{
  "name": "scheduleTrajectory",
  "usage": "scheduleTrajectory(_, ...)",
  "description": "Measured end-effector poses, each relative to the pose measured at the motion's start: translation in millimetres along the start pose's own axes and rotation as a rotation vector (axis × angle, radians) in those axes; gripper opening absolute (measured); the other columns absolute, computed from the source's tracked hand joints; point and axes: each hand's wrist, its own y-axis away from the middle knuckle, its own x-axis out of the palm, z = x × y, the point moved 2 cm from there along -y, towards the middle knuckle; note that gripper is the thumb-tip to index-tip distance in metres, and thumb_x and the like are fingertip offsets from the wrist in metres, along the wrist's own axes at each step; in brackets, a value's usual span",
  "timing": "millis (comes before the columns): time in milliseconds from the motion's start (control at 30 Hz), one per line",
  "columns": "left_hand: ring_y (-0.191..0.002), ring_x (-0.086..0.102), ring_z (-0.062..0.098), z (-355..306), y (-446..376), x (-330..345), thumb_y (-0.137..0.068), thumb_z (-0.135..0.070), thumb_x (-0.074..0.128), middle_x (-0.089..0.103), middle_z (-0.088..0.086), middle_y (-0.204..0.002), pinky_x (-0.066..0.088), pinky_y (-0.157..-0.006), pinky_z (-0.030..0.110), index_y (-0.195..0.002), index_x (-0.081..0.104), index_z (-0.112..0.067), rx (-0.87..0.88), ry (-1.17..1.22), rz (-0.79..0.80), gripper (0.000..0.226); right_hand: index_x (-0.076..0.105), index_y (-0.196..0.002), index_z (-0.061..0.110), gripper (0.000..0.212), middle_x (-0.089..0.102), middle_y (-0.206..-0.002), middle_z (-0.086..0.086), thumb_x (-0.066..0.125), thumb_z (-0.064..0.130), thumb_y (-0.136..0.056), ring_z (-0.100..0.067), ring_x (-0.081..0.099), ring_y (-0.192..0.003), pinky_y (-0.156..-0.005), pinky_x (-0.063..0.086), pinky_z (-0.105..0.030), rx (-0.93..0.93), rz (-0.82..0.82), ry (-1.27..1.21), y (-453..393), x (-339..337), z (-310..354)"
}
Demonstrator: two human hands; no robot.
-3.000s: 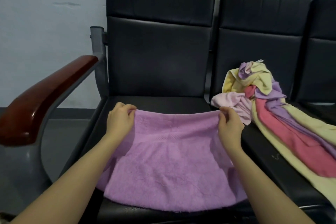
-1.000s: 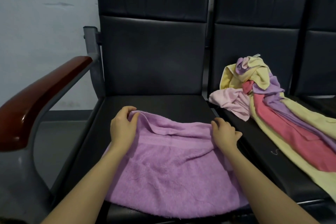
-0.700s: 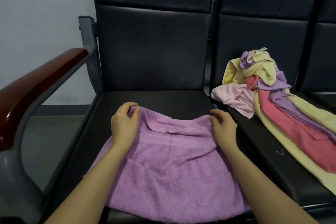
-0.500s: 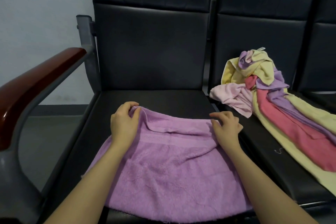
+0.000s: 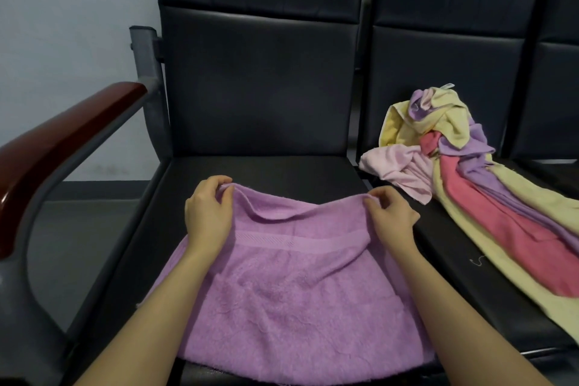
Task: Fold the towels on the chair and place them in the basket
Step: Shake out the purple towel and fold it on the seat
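Both hands, left hand (image 5: 206, 216) and right hand (image 5: 391, 216), pinch the lilac terry towel's (image 5: 294, 301) far corners on the black padded chair seat (image 5: 282, 172), mid-fold; next, probably draw them toward the near edge.

You have a purple towel (image 5: 291, 301) of fuzzy, matt terry cloth, with a smoother woven band running across it near the far edge. The chair (image 5: 260, 81) under it looks like black leather or vinyl, smooth with a dull sheen. On your left, the armrest (image 5: 62, 138) is glossy reddish-brown wood on a matt grey metal frame (image 5: 147, 72). To the right, the towel pile (image 5: 463, 172) is soft, matt cloth, rumpled.
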Motion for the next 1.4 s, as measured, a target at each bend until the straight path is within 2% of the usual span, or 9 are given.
scheduleTrajectory(167,-0.096,0.058,0.016,-0.2,-4.8,3.1,-0.094,-0.015,0.057,0.062,0.000,-0.105,0.052,-0.088,0.037,-0.108,0.064,-0.015,0.011,-0.031,-0.004,0.016,0.060,-0.087,0.022,0.013,0.063,-0.093,0.001,0.051,0.013,-0.090,-0.022,0.054,-0.099,-0.085,0.019,-0.033,0.156,0.030,0.207,-18.4,19.1,-13.1)
scheduleTrajectory(367,-0.100,0.058,0.019,8.8,-12.0,10.6,-0.095,-0.017,0.056,0.062,0.000,-0.107,0.052,-0.090,0.043,-0.110,0.064,-0.017,-0.007,-0.101,0.013,0.017,0.054,-0.129,0.011,0.036,0.043,-0.134,-0.016,0.051,0.023,-0.095,-0.035,0.036,-0.124,-0.104,0.024,-0.044,0.192,0.074,0.432,-22.7,32.5,-22.1)
scheduleTrajectory(500,-0.105,0.058,0.021,9.2,-11.4,12.0,-0.095,-0.019,0.055,0.062,0.003,-0.114,0.050,-0.093,0.043,-0.117,0.062,-0.014,-0.027,-0.127,0.019,0.024,0.058,-0.119,0.010,0.028,0.047,-0.129,-0.014,0.047,0.023,-0.096,-0.033,0.039,-0.120,-0.101,0.025,-0.043,0.156,0.085,0.464,-18.7,34.6,-24.5)
scheduleTrajectory(700,-0.092,0.059,0.018,-4.8,-8.6,-5.3,-0.093,-0.019,0.059,0.063,-0.002,-0.097,0.053,-0.085,0.041,-0.100,0.064,-0.016,-0.001,-0.108,-0.017,0.010,0.056,-0.111,0.011,0.020,0.055,-0.120,-0.012,0.042,0.018,-0.099,-0.032,0.047,-0.112,-0.093,0.027,-0.041,0.122,0.102,0.484,-10.4,28.7,-16.9)
scheduleTrajectory(900,-0.097,0.052,0.020,-27.5,-6.0,-44.4,-0.094,-0.025,0.057,0.064,0.002,-0.094,0.046,-0.080,0.039,-0.096,0.066,-0.017,0.064,-0.149,-0.120,0.012,0.055,-0.100,0.015,0.009,0.066,-0.102,-0.007,0.048,0.015,-0.095,-0.033,0.053,-0.102,-0.084,0.024,-0.038,-0.025,-0.059,0.254,2.9,-4.7,11.8)
scheduleTrajectory(967,-0.091,0.055,0.019,-40.6,-7.3,-59.5,-0.094,-0.025,0.057,0.066,0.001,-0.093,0.043,-0.074,0.035,-0.097,0.067,-0.017,0.081,-0.163,-0.143,0.013,0.062,-0.097,0.014,0.011,0.068,-0.095,-0.008,0.053,0.010,-0.091,-0.033,0.055,-0.098,-0.084,0.032,-0.040,-0.127,-0.132,0.173,6.6,-20.0,29.2)
scheduleTrajectory(1100,-0.083,0.055,0.017,-70.3,-12.9,-91.8,-0.094,-0.025,0.057,0.068,0.002,-0.094,0.040,-0.070,0.030,-0.100,0.068,-0.015,0.080,-0.157,-0.184,0.016,0.067,-0.109,0.009,0.021,0.067,-0.107,-0.009,0.054,0.010,-0.093,-0.029,0.059,-0.103,-0.082,0.045,-0.038,-0.190,-0.150,0.028,16.3,-47.2,58.8)
scheduleTrajectory(1233,-0.082,0.062,0.021,-96.9,-14.9,-121.3,-0.093,-0.023,0.058,0.066,0.001,-0.087,0.045,-0.072,0.033,-0.100,0.067,-0.013,0.092,-0.085,-0.226,0.015,0.065,-0.117,0.007,0.025,0.065,-0.112,-0.007,0.053,0.011,-0.095,-0.022,0.057,-0.106,-0.080,0.034,-0.023,-0.269,-0.183,-0.030,26.3,-74.9,90.4)
scheduleTrajectory(1400,-0.083,0.066,0.029,-129.4,-17.6,-150.2,-0.096,-0.029,0.054,0.069,0.008,-0.085,0.050,-0.077,0.039,-0.100,0.061,-0.015,0.152,-0.042,-0.299,0.016,0.068,-0.114,0.008,0.024,0.068,-0.107,-0.008,0.057,0.008,-0.092,-0.023,0.061,-0.101,-0.082,0.038,-0.022,-0.339,-0.270,-0.123,27.1,-109.4,131.9)
